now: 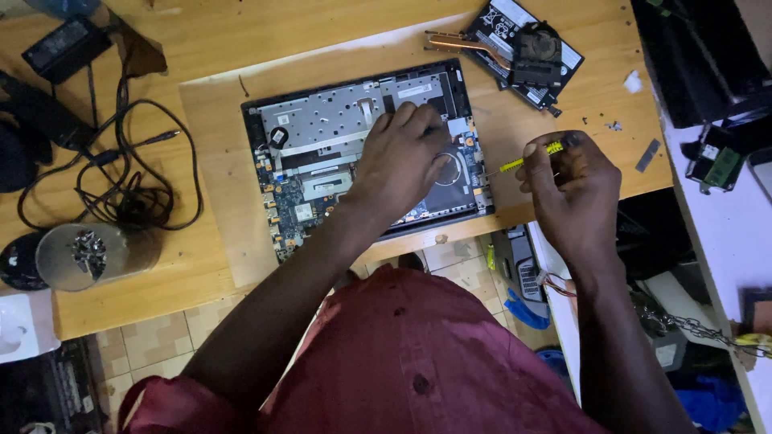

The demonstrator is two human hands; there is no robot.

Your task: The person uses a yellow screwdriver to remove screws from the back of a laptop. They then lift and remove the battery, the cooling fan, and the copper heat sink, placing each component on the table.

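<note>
Wooden desk (241, 48) seen from above, carrying an opened laptop chassis (362, 153) with its long axis running left to right across the view, tilted slightly so its right end sits higher in the picture; the circuit board and metal inner frame face up. Beyond its upper right corner lies a removed battery (503, 28) with a copper heat pipe and fan assembly (531, 52) resting on it, both angled diagonally. At the desk's left lie a coiled black cable (137, 177), a power adapter (64, 48) and a round metal container (92, 255) holding small parts. The left hand (402, 161) rests palm down on the right half of the chassis, fingers curled and pressing on the interior, grasping nothing visible. The right hand (571, 189), just off the chassis's right edge, pinches a yellow-handled screwdriver (527, 161); the tool lies nearly horizontal, its thin shaft pointing left and slightly downward toward the chassis's right edge.
</note>
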